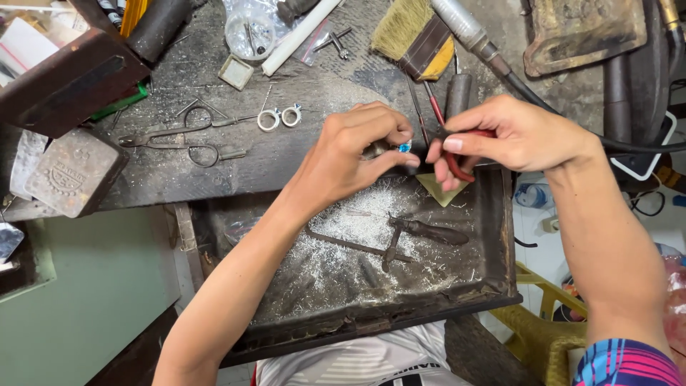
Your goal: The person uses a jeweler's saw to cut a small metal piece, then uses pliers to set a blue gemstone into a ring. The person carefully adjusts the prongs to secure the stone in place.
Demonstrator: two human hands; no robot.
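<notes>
My left hand (357, 146) pinches a small metal ring with a blue stone (404, 146) between thumb and fingers, above the back edge of a dark catch tray (493, 236). My right hand (511, 132) grips red-handled pliers (457, 168), whose jaws reach toward the ring from the right. The jaw tips are hidden behind my fingers. Both hands meet at the middle of the workbench.
Two silver rings (279, 117) and large tweezers or shears (179, 139) lie on the bench at left. A jeweller's saw frame (400, 239) rests in the tray among metal filings. A brush (411, 32), a flexible-shaft handpiece (468, 32) and a metal block (71, 171) sit around.
</notes>
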